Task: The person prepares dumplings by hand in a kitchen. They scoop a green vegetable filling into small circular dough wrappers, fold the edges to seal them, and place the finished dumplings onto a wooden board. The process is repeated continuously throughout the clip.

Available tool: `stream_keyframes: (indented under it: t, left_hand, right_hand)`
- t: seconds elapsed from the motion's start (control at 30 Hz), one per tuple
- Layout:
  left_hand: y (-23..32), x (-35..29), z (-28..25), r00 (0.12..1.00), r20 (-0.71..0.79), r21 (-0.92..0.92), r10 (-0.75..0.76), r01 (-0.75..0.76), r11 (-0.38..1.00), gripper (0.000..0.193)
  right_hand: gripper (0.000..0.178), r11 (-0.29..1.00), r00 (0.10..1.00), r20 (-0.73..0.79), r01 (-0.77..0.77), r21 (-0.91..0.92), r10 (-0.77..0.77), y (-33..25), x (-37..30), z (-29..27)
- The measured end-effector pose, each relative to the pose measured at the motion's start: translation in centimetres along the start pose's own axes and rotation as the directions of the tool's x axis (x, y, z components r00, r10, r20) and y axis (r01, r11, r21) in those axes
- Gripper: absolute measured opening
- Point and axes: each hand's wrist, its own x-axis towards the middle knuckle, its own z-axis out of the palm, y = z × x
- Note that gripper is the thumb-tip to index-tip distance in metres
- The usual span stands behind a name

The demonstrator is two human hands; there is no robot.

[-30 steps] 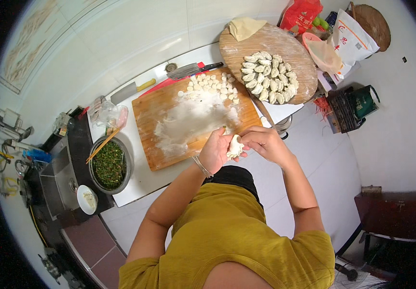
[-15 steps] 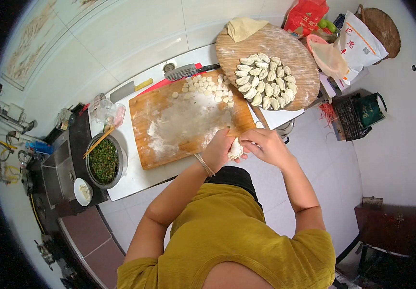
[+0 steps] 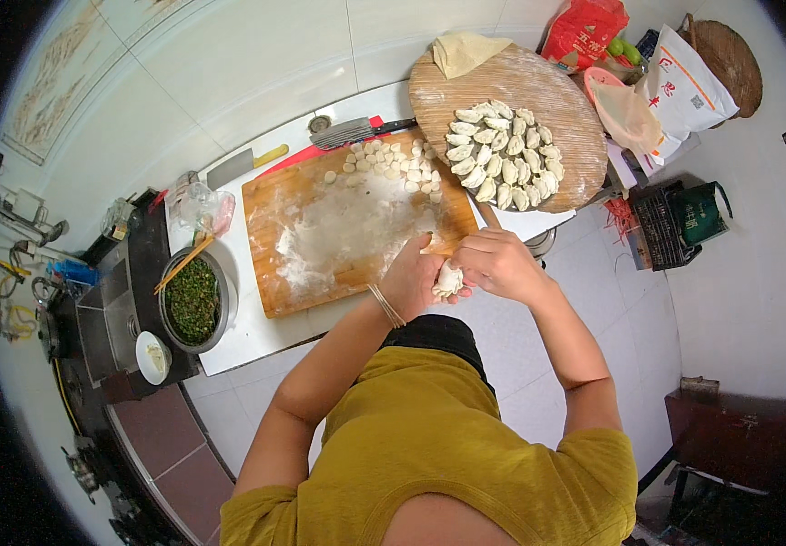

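A pale, pleated dumpling (image 3: 448, 280) rests on the fingers of my left hand (image 3: 411, 278), just off the near right edge of the wooden board. My left palm is cupped under it, and its thumb sticks up to the side. My right hand (image 3: 504, 262) is curled in from the right, its thumb and fingertips pressed on the dumpling's edge. On the floury cutting board (image 3: 265, 268) lie many small round dough pieces (image 3: 384, 162). Finished dumplings (image 3: 502, 162) sit in rows on a round slatted tray (image 3: 584, 118) at the far right.
Left of the board stands a bowl of chopped green filling (image 3: 191, 305) with chopsticks (image 3: 183, 264) across it. A small white bowl (image 3: 152, 357) is nearer me. Behind lie a cleaver (image 3: 231, 168) and a dark-handled knife (image 3: 343, 134). A rolling pin (image 3: 489, 217) pokes out beside the board.
My left thumb has lifted away from the dumpling, so more of it shows. My right hand has shifted slightly and its fingers are more curled. The board and tray contents look the same.
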Motion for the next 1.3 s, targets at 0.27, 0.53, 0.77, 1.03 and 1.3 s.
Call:
stream_keyframes:
  t: [0.27,0.53,0.77,1.03,1.3]
  left_hand:
    - [-0.4,0.9,-1.6,0.96,0.042,-0.616,0.275,-0.192,0.764,0.077]
    - [0.0,1.1,-1.8,0.945,-0.009,-0.605,0.327,-0.265,0.751,0.074]
    - [0.2,1.0,-1.3,0.932,-0.062,-0.56,0.356,-0.328,0.761,0.072]
    - [-0.1,1.3,-0.9,0.889,-0.149,-0.511,0.433,-0.444,0.736,0.068]
    - [-0.5,1.6,-0.9,0.861,-0.166,-0.479,0.481,-0.496,0.724,0.065]
  right_hand:
    - [0.015,0.936,0.852,-0.388,-0.307,0.174,0.352,-2.6,0.2,0.8]
    - [0.014,0.848,0.699,-0.48,-0.432,0.306,0.53,-4.3,-0.4,4.6]
    - [0.012,0.841,0.681,-0.496,-0.463,0.279,0.539,-4.0,-0.2,5.7]
    - [0.016,0.867,0.646,-0.602,-0.466,0.176,0.47,-4.4,0.6,6.8]
    - [0.014,0.864,0.617,-0.657,-0.491,0.11,0.434,-4.6,1.1,7.4]
